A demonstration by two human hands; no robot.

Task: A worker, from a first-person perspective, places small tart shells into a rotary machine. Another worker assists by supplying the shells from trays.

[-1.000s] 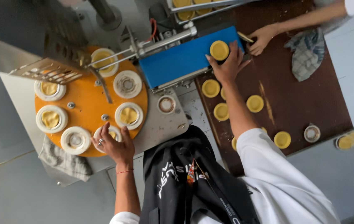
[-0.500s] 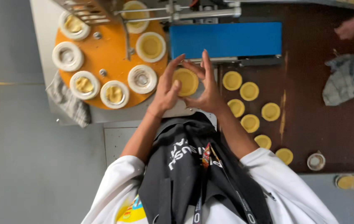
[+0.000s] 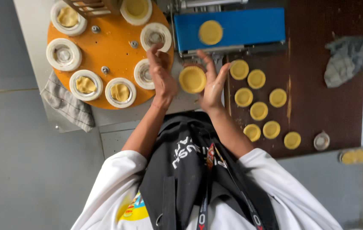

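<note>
The tart shell (image 3: 193, 79) between the hands looks like matt, pale-yellow dough with a finely ribbed rim. The turntable (image 3: 104, 51) is smooth orange plastic — slightly glossy — carrying white plastic rings (image 3: 64, 54) and small metal bolts (image 3: 104, 70). The belt (image 3: 249, 27) is smooth blue, matt. The board (image 3: 317, 85) is dark brown, rough-looking. Two grey rags (image 3: 68, 104) — crumpled cloth. The apron (image 3: 185, 170) is black fabric.
</note>
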